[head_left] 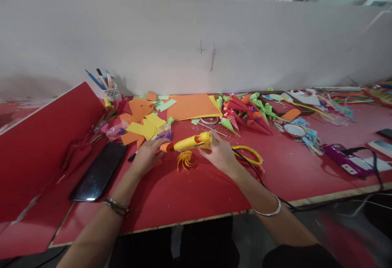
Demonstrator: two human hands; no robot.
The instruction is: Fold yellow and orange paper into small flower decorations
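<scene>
My right hand (221,153) is wrapped round a yellow hot glue gun (190,142), its nozzle pointing left. In my left hand (149,156) is a small rolled piece of orange paper (166,147), right at the nozzle; whether the two touch I cannot tell. Just below the gun lies a curled yellow paper piece cut into strips (185,161). A dark pen-like stick shows behind my left hand, partly hidden by it. The black cord runs from behind my right hand toward the table's front edge.
A black phone (99,172) lies left, beside a red upright panel (45,149). Behind are paper pieces (147,127), orange sheets (192,105) and red and green paper cones (245,111). Right are a yellow loop (255,152) and a purple device (347,160). A pen cup (113,92) stands back left.
</scene>
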